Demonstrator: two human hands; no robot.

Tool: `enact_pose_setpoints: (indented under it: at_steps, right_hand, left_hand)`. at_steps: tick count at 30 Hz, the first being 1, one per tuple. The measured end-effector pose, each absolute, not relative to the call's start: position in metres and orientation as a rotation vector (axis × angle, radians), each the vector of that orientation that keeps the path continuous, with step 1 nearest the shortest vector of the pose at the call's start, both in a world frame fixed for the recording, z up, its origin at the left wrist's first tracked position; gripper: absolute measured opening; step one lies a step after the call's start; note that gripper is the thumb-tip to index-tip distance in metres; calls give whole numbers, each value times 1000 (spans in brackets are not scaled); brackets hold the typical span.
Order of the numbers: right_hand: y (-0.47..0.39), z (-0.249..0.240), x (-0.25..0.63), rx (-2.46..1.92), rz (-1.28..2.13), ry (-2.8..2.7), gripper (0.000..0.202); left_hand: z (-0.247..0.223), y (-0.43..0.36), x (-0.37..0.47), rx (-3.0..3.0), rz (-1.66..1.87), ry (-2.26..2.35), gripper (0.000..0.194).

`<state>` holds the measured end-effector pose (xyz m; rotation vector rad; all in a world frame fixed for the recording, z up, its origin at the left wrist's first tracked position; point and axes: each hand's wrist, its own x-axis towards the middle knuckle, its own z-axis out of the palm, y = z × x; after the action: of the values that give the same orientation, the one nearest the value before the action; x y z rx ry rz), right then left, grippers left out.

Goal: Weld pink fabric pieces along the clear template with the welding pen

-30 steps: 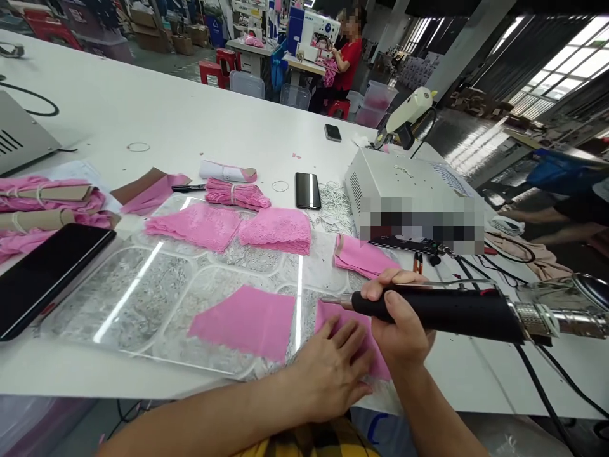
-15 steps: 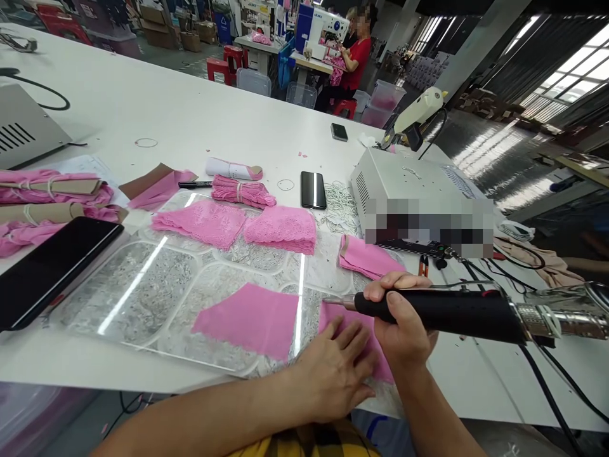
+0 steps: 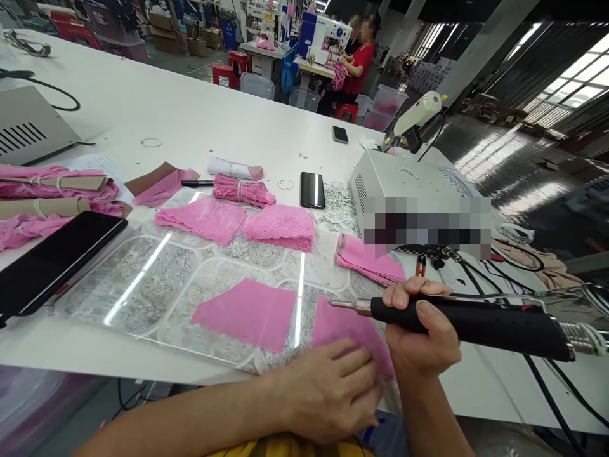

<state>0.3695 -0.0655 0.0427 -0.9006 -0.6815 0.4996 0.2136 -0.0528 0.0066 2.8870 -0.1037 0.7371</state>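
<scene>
My right hand is closed around the thick black grip of a corded handheld tool with a slim metal tip pointing left. The tip is over the upper edge of a flat pink fabric piece. At that piece's lower edge is my left hand, its fingers loosely bent and a little blurred, with nothing seen in them. Left of it, a second pink fabric piece lies flat on the patterned clear mat. Stacks of pink lace pieces and a folded pink bundle lie behind.
A grey metal box stands at the right, cables trailing beside it. Two phones, a large one and a smaller one, lie on the white table. Tied pink bundles sit left. A person works beyond.
My right hand has drawn the tool to the right. The left hand has slid down toward the fabric's near edge, its fingers now more bent.
</scene>
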Motion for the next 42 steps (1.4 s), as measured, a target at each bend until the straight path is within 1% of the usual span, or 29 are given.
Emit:
enact_pose_setpoints:
  at_steps: [2, 5, 8, 13, 32, 42]
  right_hand:
    - [-67, 41, 366, -896, 522, -702, 13]
    - [-67, 38, 362, -888, 571, -733, 13]
    - [-66, 36, 359, -885, 594, -758, 12]
    - [-66, 35, 358, -889, 611, -793, 13]
    - [-69, 35, 358, -893, 622, -820, 15]
    - [-68, 35, 356, -879, 663, -853, 10]
  left_hand:
    - [7, -53, 200, 2874, 778, -156, 24]
    - [4, -51, 175, 2860, 817, 22, 17]
    - [1, -49, 157, 2817, 881, 177, 18]
    - [1, -49, 150, 2784, 931, 239, 19]
    - [-3, -49, 154, 2767, 949, 264, 21]
    - [-3, -48, 154, 2791, 930, 265, 21]
